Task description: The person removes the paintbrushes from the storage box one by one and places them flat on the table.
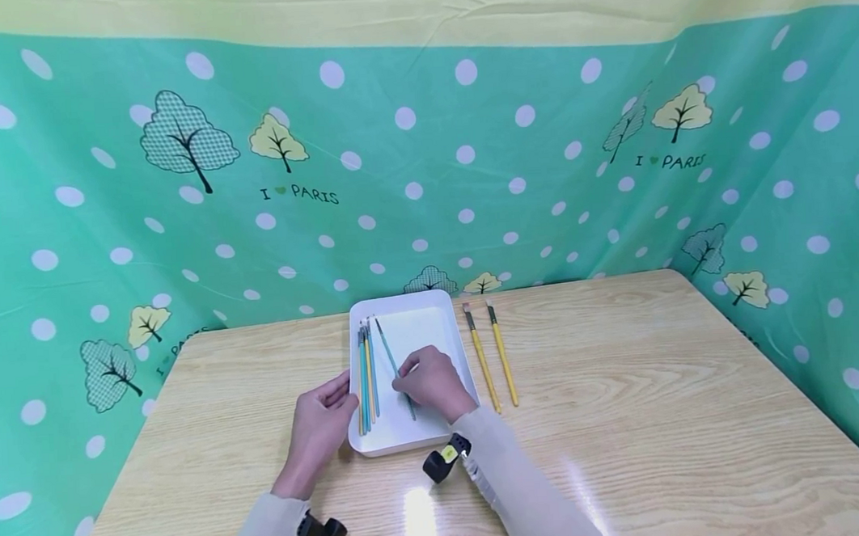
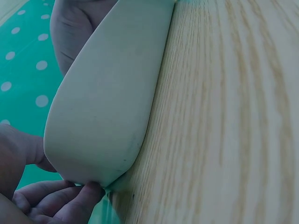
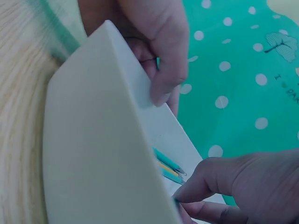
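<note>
A white rectangular tray lies on the table. My left hand holds its left wall near the front corner; in the right wrist view that hand's thumb hooks over the rim. Inside the tray, my right hand pinches a thin teal paintbrush around its middle, the bristle end pointing away from me. Several slim teal and yellow paintbrushes lie side by side along the tray's left wall. In the left wrist view, the tray's outer wall hides the brushes.
Two larger yellow-handled paintbrushes, a left one and a right one, lie on the wooden table just right of the tray. A green dotted curtain hangs behind the table and at both sides.
</note>
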`<state>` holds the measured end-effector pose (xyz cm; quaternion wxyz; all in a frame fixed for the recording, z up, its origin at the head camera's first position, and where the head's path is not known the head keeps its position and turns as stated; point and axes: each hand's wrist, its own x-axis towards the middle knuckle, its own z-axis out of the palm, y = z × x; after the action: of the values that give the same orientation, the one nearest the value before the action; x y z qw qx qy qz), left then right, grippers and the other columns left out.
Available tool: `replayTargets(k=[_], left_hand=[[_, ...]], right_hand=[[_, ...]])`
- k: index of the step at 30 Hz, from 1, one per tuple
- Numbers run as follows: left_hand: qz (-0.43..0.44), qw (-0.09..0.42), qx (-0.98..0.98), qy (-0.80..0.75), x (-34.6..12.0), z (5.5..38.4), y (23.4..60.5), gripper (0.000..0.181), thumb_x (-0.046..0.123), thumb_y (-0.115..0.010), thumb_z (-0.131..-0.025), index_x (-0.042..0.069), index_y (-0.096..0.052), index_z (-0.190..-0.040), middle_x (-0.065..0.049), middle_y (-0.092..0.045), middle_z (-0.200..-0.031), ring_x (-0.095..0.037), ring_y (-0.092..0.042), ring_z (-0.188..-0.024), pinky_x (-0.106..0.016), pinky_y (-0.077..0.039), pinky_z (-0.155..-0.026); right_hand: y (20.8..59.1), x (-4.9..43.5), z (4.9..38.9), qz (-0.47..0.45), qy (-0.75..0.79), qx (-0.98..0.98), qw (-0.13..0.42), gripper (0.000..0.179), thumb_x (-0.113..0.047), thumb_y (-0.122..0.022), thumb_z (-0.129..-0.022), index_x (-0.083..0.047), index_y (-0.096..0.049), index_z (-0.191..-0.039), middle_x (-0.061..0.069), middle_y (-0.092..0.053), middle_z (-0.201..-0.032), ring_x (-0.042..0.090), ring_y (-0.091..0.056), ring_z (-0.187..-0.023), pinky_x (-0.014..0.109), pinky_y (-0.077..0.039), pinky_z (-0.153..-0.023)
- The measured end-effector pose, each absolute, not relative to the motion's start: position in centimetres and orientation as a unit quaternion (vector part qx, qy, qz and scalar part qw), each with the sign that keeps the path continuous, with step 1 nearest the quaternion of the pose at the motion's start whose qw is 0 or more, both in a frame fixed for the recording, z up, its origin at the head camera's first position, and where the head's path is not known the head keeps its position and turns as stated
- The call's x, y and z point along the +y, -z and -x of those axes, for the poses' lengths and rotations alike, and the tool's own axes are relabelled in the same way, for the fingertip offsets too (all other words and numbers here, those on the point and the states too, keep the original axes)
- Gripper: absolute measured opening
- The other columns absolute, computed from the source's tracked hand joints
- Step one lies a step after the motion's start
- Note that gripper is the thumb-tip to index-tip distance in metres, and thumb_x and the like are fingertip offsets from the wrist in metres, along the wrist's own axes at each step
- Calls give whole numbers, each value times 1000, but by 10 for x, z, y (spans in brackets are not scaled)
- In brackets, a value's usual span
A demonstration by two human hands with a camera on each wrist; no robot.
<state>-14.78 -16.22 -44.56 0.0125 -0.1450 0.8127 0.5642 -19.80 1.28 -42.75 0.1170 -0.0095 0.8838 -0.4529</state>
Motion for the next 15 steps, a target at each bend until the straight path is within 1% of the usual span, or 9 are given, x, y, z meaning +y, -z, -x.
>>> replayTargets(k=[4,7,10,15], left_hand=[[146,13,811,-566,-162,148,446,50,10,-56,-98,7,-52,-147,-20,-56,-149,-33,-57,-136,-35,-52,-108],[147,14,811,-566,-162,148,446,50,10,-56,-98,7,-52,-147,-19,-56,-149,-33,-56,-137,-35,-52,-109],[147,15,811,-566,-163,149,445,50,10,-56,-97,7,-52,-148,-19,-56,-149,-32,-56,-137,-35,-52,-109],[144,15,809,-570,-163,148,444,51,10,-56,-97,7,-52,-148,-19,-55,-150,-32,-56,-137,-35,-52,-109]], right_hand=[[428,17,202,1,499,853,154,5,-11,-74,-87,-7,-71,-88,6,-69,-78,15,-67,-62,24,-57,-55],[428,18,206,-10,539,822,184,9,-6,-71,-87,-5,-70,-96,10,-70,-84,18,-71,-69,27,-63,-61],[429,19,208,-12,565,800,201,16,-3,-68,-86,-3,-68,-102,12,-70,-87,19,-71,-72,30,-65,-65],[427,21,210,-16,584,785,208,15,-3,-70,-89,-2,-68,-103,13,-71,-89,20,-72,-74,31,-66,-69]])
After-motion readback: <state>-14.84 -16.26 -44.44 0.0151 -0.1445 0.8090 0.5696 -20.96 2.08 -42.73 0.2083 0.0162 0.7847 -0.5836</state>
